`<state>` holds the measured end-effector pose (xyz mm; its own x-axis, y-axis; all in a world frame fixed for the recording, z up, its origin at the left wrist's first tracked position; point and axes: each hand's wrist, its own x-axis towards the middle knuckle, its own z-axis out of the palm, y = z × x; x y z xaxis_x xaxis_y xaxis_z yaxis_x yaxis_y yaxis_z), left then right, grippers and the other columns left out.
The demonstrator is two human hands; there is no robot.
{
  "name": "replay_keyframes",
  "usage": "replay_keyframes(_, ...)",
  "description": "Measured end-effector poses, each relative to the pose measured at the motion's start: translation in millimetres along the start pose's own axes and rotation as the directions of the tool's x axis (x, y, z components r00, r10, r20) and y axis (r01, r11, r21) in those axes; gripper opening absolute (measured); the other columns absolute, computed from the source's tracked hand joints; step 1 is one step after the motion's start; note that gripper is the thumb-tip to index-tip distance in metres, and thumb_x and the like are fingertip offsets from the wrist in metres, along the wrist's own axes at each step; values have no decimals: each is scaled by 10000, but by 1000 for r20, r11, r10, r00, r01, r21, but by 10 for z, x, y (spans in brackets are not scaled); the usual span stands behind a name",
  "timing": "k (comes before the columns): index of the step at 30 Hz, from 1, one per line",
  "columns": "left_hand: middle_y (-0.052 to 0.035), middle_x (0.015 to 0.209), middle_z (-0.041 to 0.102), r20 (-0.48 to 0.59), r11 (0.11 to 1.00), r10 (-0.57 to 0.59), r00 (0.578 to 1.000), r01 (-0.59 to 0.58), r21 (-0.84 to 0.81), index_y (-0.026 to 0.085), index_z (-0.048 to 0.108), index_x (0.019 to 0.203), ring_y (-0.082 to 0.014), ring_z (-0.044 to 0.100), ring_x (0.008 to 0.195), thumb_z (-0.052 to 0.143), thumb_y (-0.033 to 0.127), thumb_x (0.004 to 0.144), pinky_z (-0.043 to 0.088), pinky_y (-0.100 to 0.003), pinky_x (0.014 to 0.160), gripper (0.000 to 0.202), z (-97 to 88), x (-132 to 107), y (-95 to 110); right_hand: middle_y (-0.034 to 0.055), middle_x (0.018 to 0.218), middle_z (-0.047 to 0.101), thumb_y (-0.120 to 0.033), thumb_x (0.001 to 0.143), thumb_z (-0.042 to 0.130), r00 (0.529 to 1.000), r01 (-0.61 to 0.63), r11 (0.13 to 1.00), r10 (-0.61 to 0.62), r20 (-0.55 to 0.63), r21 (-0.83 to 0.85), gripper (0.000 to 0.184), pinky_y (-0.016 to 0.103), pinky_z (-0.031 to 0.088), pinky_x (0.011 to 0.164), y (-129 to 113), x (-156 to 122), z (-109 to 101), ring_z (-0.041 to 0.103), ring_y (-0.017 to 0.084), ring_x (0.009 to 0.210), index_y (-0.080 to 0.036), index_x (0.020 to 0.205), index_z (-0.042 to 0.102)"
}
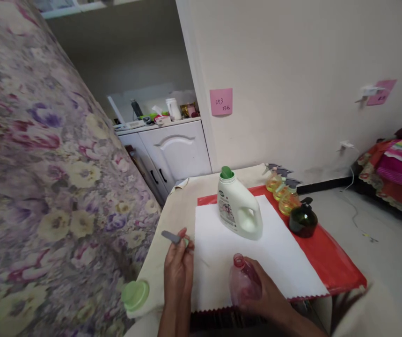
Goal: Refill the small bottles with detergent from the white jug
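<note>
My left hand point(179, 260) is closed around a grey spray head point(171, 237) with a bit of light green at its base, over the left edge of the white sheet. My right hand point(262, 295) grips a clear pink bottle point(244, 283), upright and uncapped, near the front of the table; its fingers are partly seen through the plastic. Behind it stands a pale detergent jug point(234, 206) with a handle and a green spout in its open neck. A light green cap point(135, 295) lies at the table's left front corner.
Several spray bottles point(288, 201) with yellow liquid line the right back edge. Beside them is a dark green pump bottle point(303, 221). A white sheet point(211, 271) lies over a red cloth point(337, 262). A floral curtain point(63, 187) hangs close on the left.
</note>
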<state>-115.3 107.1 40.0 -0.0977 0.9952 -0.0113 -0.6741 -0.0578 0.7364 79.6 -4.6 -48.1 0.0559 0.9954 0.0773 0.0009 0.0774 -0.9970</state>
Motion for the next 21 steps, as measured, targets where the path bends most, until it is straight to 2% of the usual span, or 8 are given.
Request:
replay_keyframes(4, -59, 954, 718, 18, 969, -31, 999, 26, 246, 177, 691, 1011, -178, 636, 986, 814, 321, 661, 433, -307, 944, 398, -118, 69, -229, 97, 1357, 540, -120, 568, 731, 999, -17, 1000, 18, 43, -22, 822, 459, 371, 1077, 3, 11, -14, 477, 314, 1278, -241, 1335, 459)
replay_keyframes(7, -67, 1038, 716, 12, 946, -4, 1000, 0, 324, 186, 709, 984, -206, 584, 1097, 814, 369, 642, 364, -330, 1008, 402, -170, 149, -330, 113, 1375, 520, -111, 564, 719, 998, -21, 999, 24, 62, -39, 837, 471, 348, 1095, 16, 21, -10, 460, 316, 1293, -228, 1344, 440)
replay_keyframes(10, -32, 986, 705, 2, 939, 32, 999, -30, 343, 198, 711, 1035, -177, 574, 1061, 797, 360, 665, 360, -286, 989, 413, -183, 228, -376, 111, 1386, 509, -97, 573, 699, 997, -8, 999, 11, 77, -37, 829, 467, 336, 1107, 31, 29, -12, 454, 310, 1301, -240, 1345, 431)
replay_keyframes(15, 48, 795, 644, -9, 955, 78, 997, -72, 287, 238, 645, 1170, -87, 587, 775, 789, 334, 684, 440, -196, 832, 516, -194, 359, -469, 95, 1392, 510, -85, 561, 713, 997, -6, 1000, 8, 83, -26, 859, 478, 319, 1114, 33, 35, -36, 450, 318, 1304, -264, 1351, 427)
replay_keyframes(17, 46, 848, 657, -21, 964, 75, 997, -67, 256, 235, 637, 1167, -73, 599, 786, 796, 330, 673, 444, -180, 850, 528, -225, 414, -544, 96, 1395, 508, -95, 562, 723, 996, -14, 1000, 16, 90, -17, 859, 473, 313, 1117, 33, 37, -45, 444, 319, 1310, -260, 1352, 429)
replay_keyframes(21, -6, 1001, 692, -19, 973, 14, 1000, -9, 232, 204, 646, 1114, -111, 642, 950, 808, 273, 648, 442, -216, 954, 498, -342, 477, -735, 116, 1412, 491, -175, 556, 794, 994, 6, 1000, -7, 113, 6, 887, 467, 303, 1122, 41, 34, -55, 428, 321, 1323, -242, 1357, 419)
